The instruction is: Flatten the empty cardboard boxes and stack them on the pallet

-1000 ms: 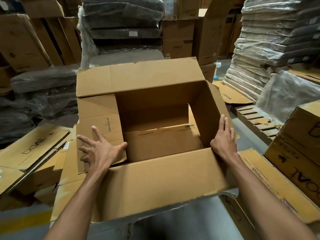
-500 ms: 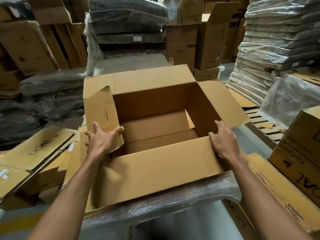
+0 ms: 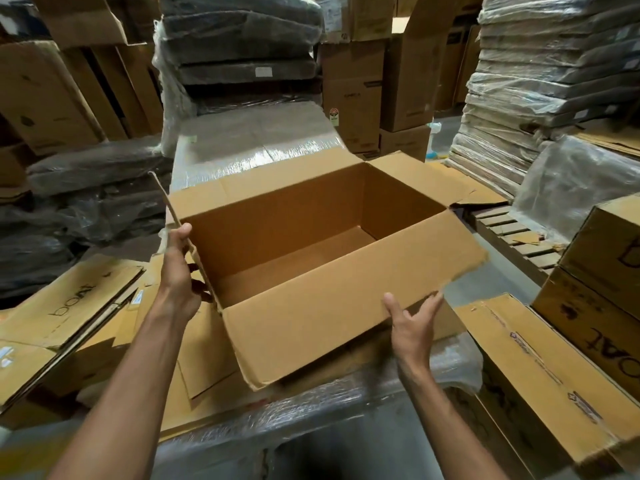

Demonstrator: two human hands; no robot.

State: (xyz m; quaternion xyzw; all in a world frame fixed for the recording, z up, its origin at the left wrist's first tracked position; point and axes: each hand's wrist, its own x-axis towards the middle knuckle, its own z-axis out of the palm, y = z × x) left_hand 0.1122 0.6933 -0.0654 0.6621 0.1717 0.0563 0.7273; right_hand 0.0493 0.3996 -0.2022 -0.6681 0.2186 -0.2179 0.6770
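An empty brown cardboard box (image 3: 311,258) is held tilted and slightly rotated in front of me, top open, all flaps folded outward. My left hand (image 3: 180,268) grips the box's left end wall where the thin side flap stands up, thumb on the inside edge and fingers curled behind. My right hand (image 3: 412,323) is spread with straight fingers against the lower edge of the long near flap. A wooden pallet (image 3: 512,237) lies on the floor to the right. Flattened boxes (image 3: 69,306) printed "boat" lie stacked at the left.
A plastic-wrapped stack (image 3: 346,400) sits right under the box. Closed cartons (image 3: 595,306) and a long flat carton (image 3: 540,375) stand at the right. Tall wrapped bundles (image 3: 242,46) and more cartons (image 3: 353,91) crowd the back. Grey floor (image 3: 346,452) shows at my feet.
The box has been lifted and turned, its flaps spread outward. My left hand shifted to the left wall edge. My right hand dropped from the right rim to the near flap's lower edge.
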